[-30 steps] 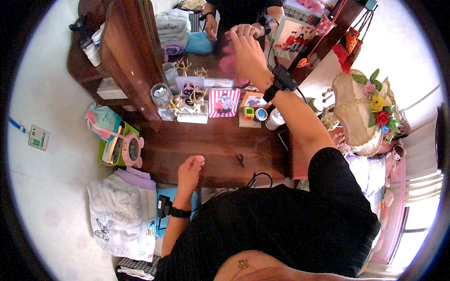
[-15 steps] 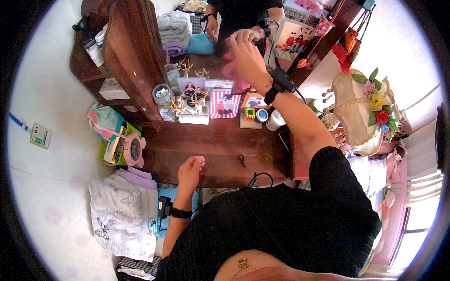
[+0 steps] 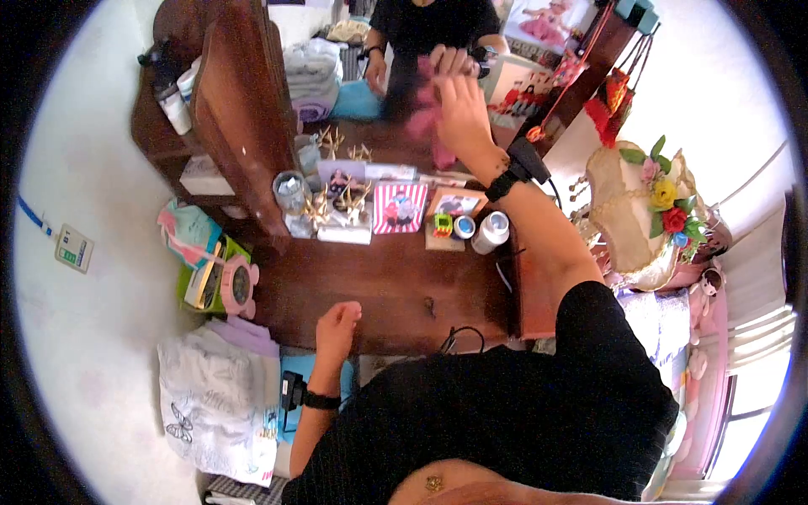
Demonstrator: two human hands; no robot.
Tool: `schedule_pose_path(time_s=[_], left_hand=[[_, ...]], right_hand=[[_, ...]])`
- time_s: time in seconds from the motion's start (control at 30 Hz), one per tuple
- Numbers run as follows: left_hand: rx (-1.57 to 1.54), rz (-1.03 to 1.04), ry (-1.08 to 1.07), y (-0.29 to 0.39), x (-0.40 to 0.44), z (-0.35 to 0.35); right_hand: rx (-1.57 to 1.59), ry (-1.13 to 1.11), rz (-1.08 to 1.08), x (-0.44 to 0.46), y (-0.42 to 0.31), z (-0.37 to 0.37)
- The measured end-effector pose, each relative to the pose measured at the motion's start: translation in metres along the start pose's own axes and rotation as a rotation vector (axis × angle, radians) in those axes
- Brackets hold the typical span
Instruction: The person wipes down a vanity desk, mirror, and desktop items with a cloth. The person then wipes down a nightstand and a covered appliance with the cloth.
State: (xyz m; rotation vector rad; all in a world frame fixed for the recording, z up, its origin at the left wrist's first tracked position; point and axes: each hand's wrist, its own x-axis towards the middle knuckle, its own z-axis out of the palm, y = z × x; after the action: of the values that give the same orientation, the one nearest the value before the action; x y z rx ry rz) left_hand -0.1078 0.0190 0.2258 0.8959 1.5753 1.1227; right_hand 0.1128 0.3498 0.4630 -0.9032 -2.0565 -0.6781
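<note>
My right hand (image 3: 465,114) is raised to the dresser mirror (image 3: 370,126), pressing a pink cloth (image 3: 443,154) against the glass. Part of the cloth hangs below the palm; the fingers' grip on it is partly hidden. The mirror repeats the hand and cloth. My left hand (image 3: 338,328) hovers over the front left of the brown dresser top (image 3: 362,269), fingers loosely curled with nothing visible in them. Below the right forearm stand a white bottle (image 3: 490,234), a small blue-lidded jar (image 3: 464,226) and a framed photo (image 3: 457,203).
Gold antler-shaped ornaments (image 3: 349,202), a glass jar (image 3: 291,194) and a striped photo card (image 3: 400,208) line the mirror's base. On the left are a pink clock (image 3: 239,284) and folded cloths (image 3: 210,396). A flowered lamp shade (image 3: 627,210) stands at right. A small dark item (image 3: 430,307) lies on the dresser.
My right hand has moved a little right and down along the mirror with the pink cloth. The view has shifted slightly; my left hand stays about where it was.
</note>
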Motion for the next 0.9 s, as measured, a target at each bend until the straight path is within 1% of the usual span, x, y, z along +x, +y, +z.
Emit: schedule_pose_path(time_s=[0.07,0.13,0.2,0.27,0.33,0.37,0.4,0.43,0.47,0.5,0.53,0.57,0.6,0.67,0.73,0.8,0.87,0.9], left_hand=[[-0.089,0.028,0.000,0.010,0.000,0.005],[-0.123,0.040,-0.004,0.013,-0.002,0.007],[-0.109,0.060,-0.020,0.015,0.003,0.008],[-0.100,0.050,-0.001,0.014,0.004,0.010],[-0.091,0.041,0.006,0.014,0.007,0.009],[-0.089,0.034,0.004,0.013,0.008,0.008],[-0.085,0.023,0.001,0.011,0.007,0.008],[-0.088,0.027,0.007,0.009,0.007,0.008],[-0.091,0.032,0.013,0.008,0.009,0.008],[-0.093,0.036,0.018,0.006,0.008,0.007],[-0.087,0.022,0.017,0.004,0.006,0.005],[-0.078,0.015,0.014,0.004,0.005,0.001],[-0.071,0.004,0.012,0.004,0.004,-0.002],[-0.040,0.042,0.007,0.001,0.007,-0.007],[-0.042,0.061,0.010,-0.001,0.000,-0.008],[-0.080,0.081,0.015,0.007,-0.003,-0.003],[-0.103,0.081,0.001,0.006,-0.002,0.002],[-0.111,0.085,-0.003,0.006,-0.002,0.002]], right_hand=[[-0.073,0.181,0.017,0.048,0.000,-0.029],[-0.057,0.430,-0.112,0.098,0.018,-0.050],[-0.002,0.535,-0.038,0.128,0.011,-0.071],[-0.029,0.491,-0.101,0.126,0.032,-0.052],[-0.014,0.443,-0.162,0.103,0.045,-0.018],[-0.021,0.367,-0.161,0.079,0.045,-0.007],[-0.089,0.235,-0.119,0.052,0.031,-0.007],[0.002,0.213,-0.136,0.021,0.030,0.013],[-0.017,0.088,-0.144,-0.006,0.023,0.022],[0.090,0.046,-0.175,-0.034,0.016,0.028],[0.169,-0.051,-0.145,-0.059,0.012,0.045],[0.103,-0.214,-0.288,-0.087,0.007,0.055],[0.024,-0.194,-0.339,-0.087,0.003,0.053],[0.285,-0.144,-0.146,-0.080,0.001,0.049],[0.463,0.043,-0.125,-0.050,0.004,0.041],[0.211,0.140,-0.129,-0.001,0.004,0.018],[0.126,0.118,-0.162,0.032,0.001,-0.001],[0.137,0.091,-0.190,0.027,0.001,0.001]])
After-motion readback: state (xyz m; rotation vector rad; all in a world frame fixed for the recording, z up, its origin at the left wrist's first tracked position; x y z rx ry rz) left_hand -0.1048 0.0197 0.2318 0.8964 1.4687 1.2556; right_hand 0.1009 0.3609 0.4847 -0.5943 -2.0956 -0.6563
